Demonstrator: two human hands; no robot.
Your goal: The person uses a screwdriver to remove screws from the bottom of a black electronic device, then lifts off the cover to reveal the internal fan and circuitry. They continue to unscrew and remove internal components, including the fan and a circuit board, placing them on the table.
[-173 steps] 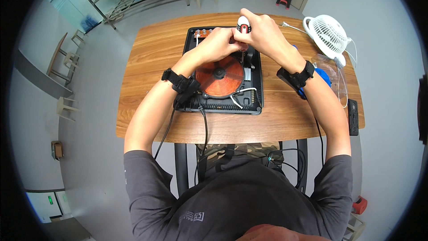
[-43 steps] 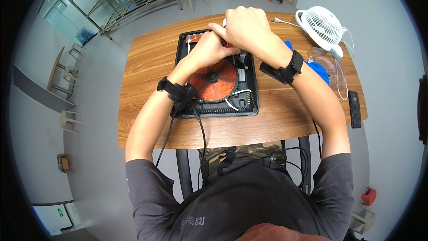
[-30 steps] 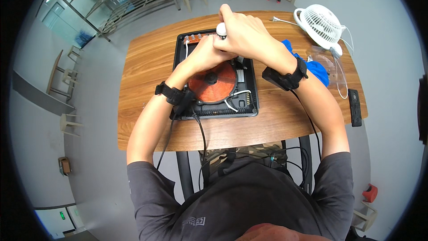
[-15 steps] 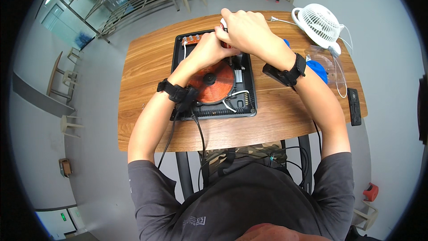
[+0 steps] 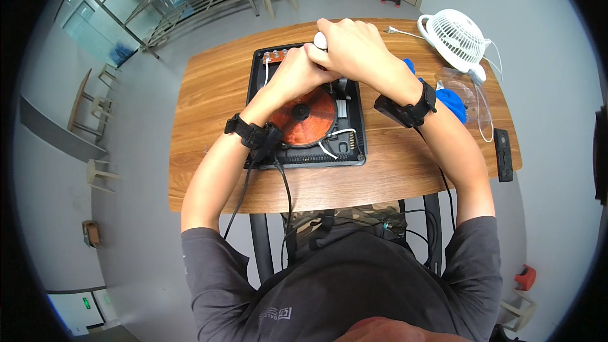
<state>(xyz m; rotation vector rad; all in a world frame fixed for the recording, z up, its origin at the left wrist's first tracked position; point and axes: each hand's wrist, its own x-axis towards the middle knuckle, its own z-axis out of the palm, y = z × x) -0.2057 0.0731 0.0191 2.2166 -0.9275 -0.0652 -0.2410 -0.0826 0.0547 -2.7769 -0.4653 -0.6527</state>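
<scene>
On the table lies an opened induction cooker [image 5: 362, 133], a black shell with a round copper coil [image 5: 304, 128] in its middle. My right hand [image 5: 352, 44] is closed, fingers curled, above the cooker's far edge. From it sticks the rounded white end of a handle [image 5: 321, 40]; the rest of that handle is hidden, so its kind cannot be told. My left hand [image 5: 300, 71] reaches under and against the right one, closed, over the far side of the coil. Its fingertips are covered by the right hand. White wires [image 5: 329, 149] run from the coil's near edge.
A white fan [image 5: 457, 39] with its cord stands at the table's far right. Beside it are a clear plastic tray [image 5: 476, 98] and a blue item [image 5: 451, 102]. A black, narrow device [image 5: 503, 155] lies at the right edge. Cables [image 5: 286, 193] trail from my left wristband.
The view has shifted slightly. My right hand has turned a little, and more of the white handle end shows while the red part seen before is now hidden.
</scene>
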